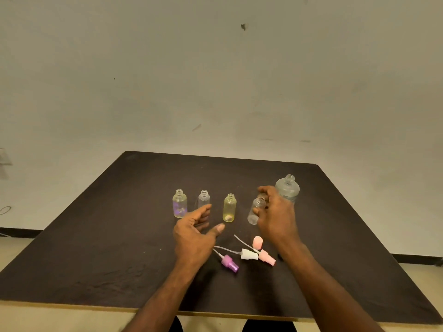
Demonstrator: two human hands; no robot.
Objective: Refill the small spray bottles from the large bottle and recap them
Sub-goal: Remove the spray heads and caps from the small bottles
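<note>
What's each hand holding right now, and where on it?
Left hand is open above the table, holding nothing. Right hand is at the side of the tilted clear small bottle, fingers near its neck; a firm grip cannot be confirmed.

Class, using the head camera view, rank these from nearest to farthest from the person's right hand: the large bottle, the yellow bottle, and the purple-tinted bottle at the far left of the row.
Measured from the right hand:
1. Large bottle, just behind the hand, to its right.
2. Yellow bottle, mid-row, left of the hand.
3. Purple-tinted bottle, far left end of the row.
</note>
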